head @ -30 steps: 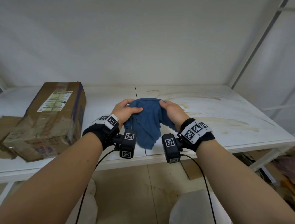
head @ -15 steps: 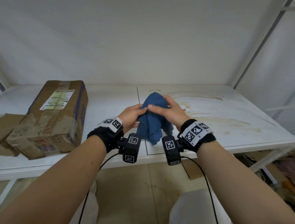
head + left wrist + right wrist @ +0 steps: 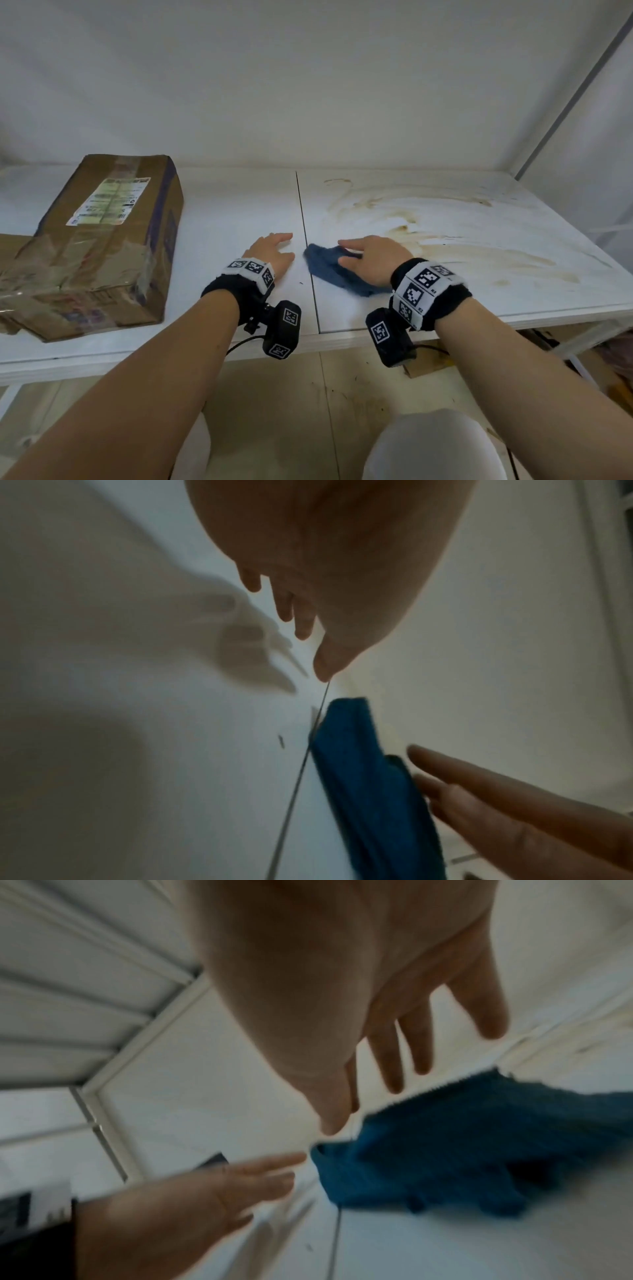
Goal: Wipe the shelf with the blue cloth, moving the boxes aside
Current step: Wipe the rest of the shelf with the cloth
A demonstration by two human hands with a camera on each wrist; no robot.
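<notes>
The blue cloth (image 3: 330, 272) lies bunched on the white shelf (image 3: 496, 284), just right of the seam between the two panels. My right hand (image 3: 368, 258) is spread over the cloth's right part with straight fingers; whether it presses down I cannot tell. In the right wrist view the fingers (image 3: 390, 1053) are extended above the cloth (image 3: 462, 1150). My left hand (image 3: 274, 251) is flat and empty on the shelf left of the seam, a short gap from the cloth (image 3: 363, 777). A taped cardboard box (image 3: 102, 240) stands at the left.
Brown streaky stains (image 3: 455, 240) cover the right panel beyond and right of the cloth. A flattened piece of cardboard (image 3: 10, 246) lies at the far left beside the box. A white upright post (image 3: 565, 102) stands at the back right corner. Clutter lies on the floor under the shelf's right end.
Both hands held the cloth bunched in the air; now it lies on the shelf. The left hand has let go and moved left; the right hand has opened over it.
</notes>
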